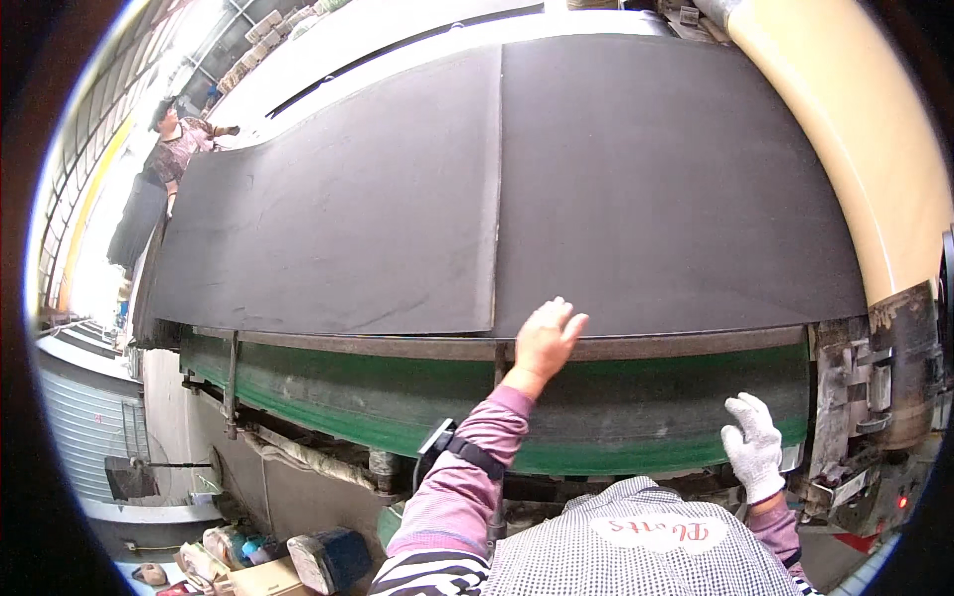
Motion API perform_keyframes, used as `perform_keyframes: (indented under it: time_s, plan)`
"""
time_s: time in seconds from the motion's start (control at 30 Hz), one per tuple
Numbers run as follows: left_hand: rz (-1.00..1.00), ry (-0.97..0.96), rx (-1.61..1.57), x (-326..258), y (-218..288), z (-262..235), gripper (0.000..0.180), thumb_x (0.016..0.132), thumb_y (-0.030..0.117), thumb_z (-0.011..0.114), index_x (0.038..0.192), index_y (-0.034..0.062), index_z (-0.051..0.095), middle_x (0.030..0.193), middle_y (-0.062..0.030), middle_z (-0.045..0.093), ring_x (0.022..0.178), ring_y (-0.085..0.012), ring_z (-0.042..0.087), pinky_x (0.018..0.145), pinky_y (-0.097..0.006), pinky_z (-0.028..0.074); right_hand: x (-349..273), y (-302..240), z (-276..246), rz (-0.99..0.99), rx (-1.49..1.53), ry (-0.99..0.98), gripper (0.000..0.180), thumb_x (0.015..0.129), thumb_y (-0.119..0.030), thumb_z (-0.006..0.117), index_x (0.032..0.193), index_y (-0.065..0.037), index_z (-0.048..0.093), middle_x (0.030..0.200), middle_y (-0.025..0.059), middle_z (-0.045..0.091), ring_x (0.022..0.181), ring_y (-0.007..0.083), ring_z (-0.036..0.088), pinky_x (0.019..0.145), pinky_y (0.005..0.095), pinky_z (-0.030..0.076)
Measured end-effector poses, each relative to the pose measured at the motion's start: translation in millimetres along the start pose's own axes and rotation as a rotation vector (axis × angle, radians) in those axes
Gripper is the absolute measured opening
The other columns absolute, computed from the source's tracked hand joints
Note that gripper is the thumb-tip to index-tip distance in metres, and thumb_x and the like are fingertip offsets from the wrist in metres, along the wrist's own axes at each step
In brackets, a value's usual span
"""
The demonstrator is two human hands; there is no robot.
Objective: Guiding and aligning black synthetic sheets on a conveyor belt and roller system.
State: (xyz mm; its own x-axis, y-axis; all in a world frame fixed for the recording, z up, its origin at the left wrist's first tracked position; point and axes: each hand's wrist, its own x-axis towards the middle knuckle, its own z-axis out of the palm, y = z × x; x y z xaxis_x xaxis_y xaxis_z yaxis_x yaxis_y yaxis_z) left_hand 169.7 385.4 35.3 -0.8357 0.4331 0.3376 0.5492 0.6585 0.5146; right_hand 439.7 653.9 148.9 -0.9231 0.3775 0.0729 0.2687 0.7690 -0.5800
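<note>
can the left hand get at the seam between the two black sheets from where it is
Probably yes. The left hand lies flat at the near edge of the black sheets, just right of the seam, with nothing between them.

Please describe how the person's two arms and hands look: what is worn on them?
The left hand is bare; its arm has a mauve long sleeve with a ribbed cuff and a black strap carrying a small dark device. The right hand wears a white knitted glove above the same mauve sleeve.
</note>
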Motion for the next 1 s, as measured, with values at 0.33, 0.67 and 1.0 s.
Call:
perform_keyframes:
  time_s: [0.33, 0.67, 1.0]
  plan:
    - [-0.763, 0.086, 0.549, -17.5, -232.4, -153.4, 0.064, 0.066, 0.031, 0.072, 0.118, -0.0033, 0.054, 0.12, -0.0227, 0.054, 0.116, -0.0384, 0.048, 0.099, -0.046, 0.04, 153.6, -47.9, 97.7, -0.346, 0.087, -0.032, 0.032, 0.087, -0.025, 0.058, 0.114, -0.009, 0.061, 0.102, 0.0106, 0.066, 0.097, 0.0282, 0.063, 0.085, 0.0378, 0.051]
    - [-0.748, -0.087, 0.513, -54.5, -312.2, -205.4, 0.036, 0.066, 0.021, 0.07, 0.094, 0.0007, 0.061, 0.095, -0.0169, 0.06, 0.09, -0.0316, 0.059, 0.081, -0.041, 0.048, 214.3, -72.3, 147.0, 0.078, -0.173, -0.264, 0.041, 0.08, -0.031, 0.06, 0.117, -0.012, 0.057, 0.107, 0.0129, 0.059, 0.102, 0.0311, 0.058, 0.083, 0.0448, 0.048]
    - [-0.37, -0.185, 0.357, -53.4, -240.2, -164.5, 0.014, 0.072, 0.015, 0.066, 0.078, 0.0027, 0.064, 0.079, -0.0121, 0.061, 0.075, -0.0276, 0.061, 0.071, -0.039, 0.05, 217.0, -17.5, 82.9, 0.159, -0.411, -0.168, 0.023, 0.083, -0.024, 0.064, 0.103, -0.012, 0.06, 0.105, 0.0105, 0.058, 0.103, 0.0271, 0.06, 0.081, 0.0424, 0.052]
